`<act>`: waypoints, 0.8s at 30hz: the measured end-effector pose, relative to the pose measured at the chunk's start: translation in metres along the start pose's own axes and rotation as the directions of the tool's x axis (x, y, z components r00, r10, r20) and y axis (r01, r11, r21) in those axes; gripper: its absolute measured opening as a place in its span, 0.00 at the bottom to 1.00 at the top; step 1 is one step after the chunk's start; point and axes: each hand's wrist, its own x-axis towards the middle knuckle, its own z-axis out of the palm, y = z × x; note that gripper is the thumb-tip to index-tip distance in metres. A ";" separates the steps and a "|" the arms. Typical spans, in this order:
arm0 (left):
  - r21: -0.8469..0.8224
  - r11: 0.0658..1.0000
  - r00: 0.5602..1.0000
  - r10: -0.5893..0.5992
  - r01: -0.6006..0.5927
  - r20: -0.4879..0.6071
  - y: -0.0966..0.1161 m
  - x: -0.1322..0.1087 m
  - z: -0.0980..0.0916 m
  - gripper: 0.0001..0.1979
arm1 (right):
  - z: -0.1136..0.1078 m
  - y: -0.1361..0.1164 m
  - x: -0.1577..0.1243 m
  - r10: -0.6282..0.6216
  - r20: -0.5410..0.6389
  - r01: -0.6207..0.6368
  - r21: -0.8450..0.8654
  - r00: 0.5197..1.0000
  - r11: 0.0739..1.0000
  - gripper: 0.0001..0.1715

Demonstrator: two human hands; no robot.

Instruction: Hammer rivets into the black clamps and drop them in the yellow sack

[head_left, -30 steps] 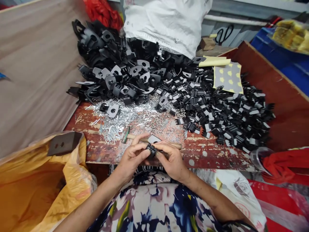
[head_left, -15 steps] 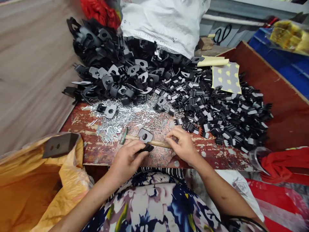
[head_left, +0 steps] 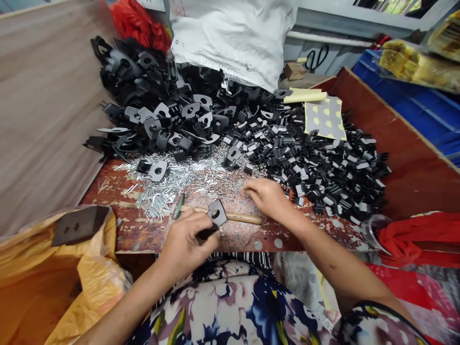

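Note:
My left hand (head_left: 190, 237) is closed around a black plastic part (head_left: 217, 214), whose flat grey plate with a round hole sticks up past my fingertips. The rest of that part is partly hidden by my fingers. Beneath it on the table lies a hammer (head_left: 244, 218) with a green head and a wooden handle. My right hand (head_left: 268, 197) has its fingertips pinched together at the near right edge of a pile of thin metal pins (head_left: 201, 179). Whether a pin is between those fingers is too small to see.
Behind the pins are heaped larger black plastic parts (head_left: 154, 120) and, to the right, small black pieces (head_left: 298, 160). A sticker sheet (head_left: 325, 120) rests on them. A wooden board (head_left: 406, 139) borders the right side. A yellow bag (head_left: 97, 258) stands at the left front.
My right hand has moved off the hammer handle, forward to the pins. My left hand still holds the black part, its plate now tilted more. The camera view has shifted slightly.

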 end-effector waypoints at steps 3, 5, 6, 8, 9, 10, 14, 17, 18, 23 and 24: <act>-0.255 0.951 0.980 -0.192 0.174 -0.046 -0.010 -0.001 -0.004 0.11 | -0.011 0.026 0.028 -0.204 0.190 0.262 -0.371 0.960 0.891 0.16; -0.429 0.854 0.944 -0.329 0.295 -0.006 -0.015 -0.004 -0.004 0.12 | -0.012 0.036 0.038 -0.262 0.337 0.390 -0.403 0.904 0.828 0.14; -0.510 0.787 0.919 -0.393 0.347 0.020 -0.016 -0.006 -0.004 0.14 | -0.011 0.040 0.041 -0.281 0.362 0.421 -0.403 0.889 0.812 0.13; -0.645 0.641 0.867 -0.494 0.416 0.068 -0.018 -0.009 -0.004 0.17 | -0.012 0.043 0.042 -0.303 0.365 0.445 -0.413 0.880 0.794 0.12; -0.694 0.578 0.847 -0.525 0.429 0.086 -0.019 -0.010 -0.005 0.17 | -0.013 0.044 0.042 -0.310 0.352 0.443 -0.411 0.883 0.796 0.12; -0.732 0.530 0.835 -0.541 0.429 0.098 -0.019 -0.011 -0.006 0.16 | -0.015 0.043 0.040 -0.319 0.316 0.430 -0.396 0.894 0.812 0.13; -0.840 0.420 0.853 -0.514 0.344 0.093 -0.022 -0.011 -0.010 0.13 | -0.021 0.016 0.025 -0.310 -0.050 0.301 -0.136 0.949 0.944 0.11; -0.892 0.362 0.861 -0.506 0.269 0.054 -0.024 -0.010 -0.007 0.14 | -0.005 -0.030 0.008 -0.184 -0.241 0.234 0.201 0.953 0.951 0.06; -0.901 0.351 0.858 -0.513 0.256 0.043 -0.024 -0.009 -0.005 0.14 | 0.005 -0.045 0.004 -0.183 -0.250 0.249 0.266 0.951 0.931 0.06; -0.921 0.303 0.838 -0.544 0.245 0.044 -0.022 -0.011 0.005 0.14 | 0.053 -0.084 0.001 -0.204 -0.282 0.291 0.315 0.938 0.903 0.05; -0.927 0.289 0.835 -0.548 0.239 0.044 -0.022 -0.012 0.006 0.14 | 0.058 -0.084 0.002 -0.200 -0.294 0.291 0.309 0.935 0.905 0.05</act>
